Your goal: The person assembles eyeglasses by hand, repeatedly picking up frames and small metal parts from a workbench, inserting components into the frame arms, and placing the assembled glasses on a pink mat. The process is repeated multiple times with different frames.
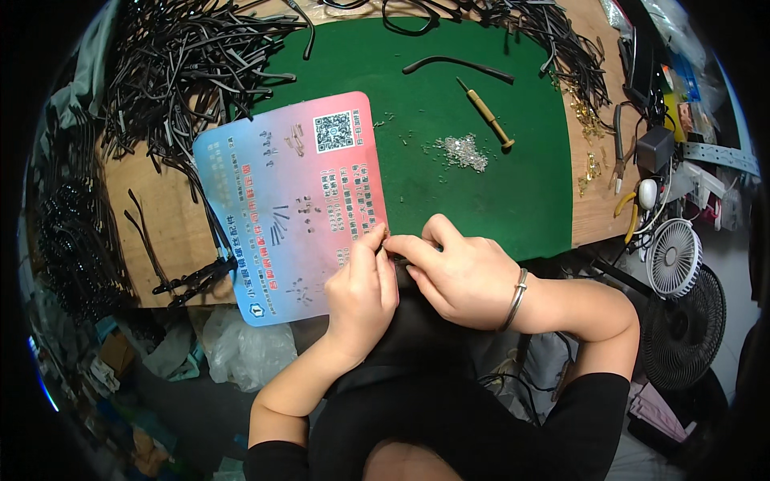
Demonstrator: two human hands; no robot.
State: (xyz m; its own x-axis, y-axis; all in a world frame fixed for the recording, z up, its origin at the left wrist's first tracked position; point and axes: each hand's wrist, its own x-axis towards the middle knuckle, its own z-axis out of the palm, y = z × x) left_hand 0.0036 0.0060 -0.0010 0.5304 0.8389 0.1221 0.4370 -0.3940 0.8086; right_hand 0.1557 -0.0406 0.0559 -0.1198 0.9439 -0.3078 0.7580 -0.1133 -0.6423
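Observation:
My left hand (361, 282) and my right hand (469, 276) meet at the lower right edge of a blue-and-pink printed mat (309, 184). Fingers of both are pinched together around something small and dark, mostly hidden, too small to name. A bracelet circles my right wrist. Small groups of screws and tiny metal parts (279, 224) lie on the mat. Beyond my right hand, a pile of tiny clear or silvery pieces (465, 152) rests on the green work surface (513, 208). A brass-coloured screwdriver (487, 114) lies above that pile, and a single dark glasses temple (457, 66) farther back.
A large heap of dark glasses temples (192, 64) covers the far left, with another heap (553, 32) at the far right. Gold-coloured small parts (589, 120) and pliers (618, 148) lie along the right side. A white fan (674, 256) stands beyond the table's right edge.

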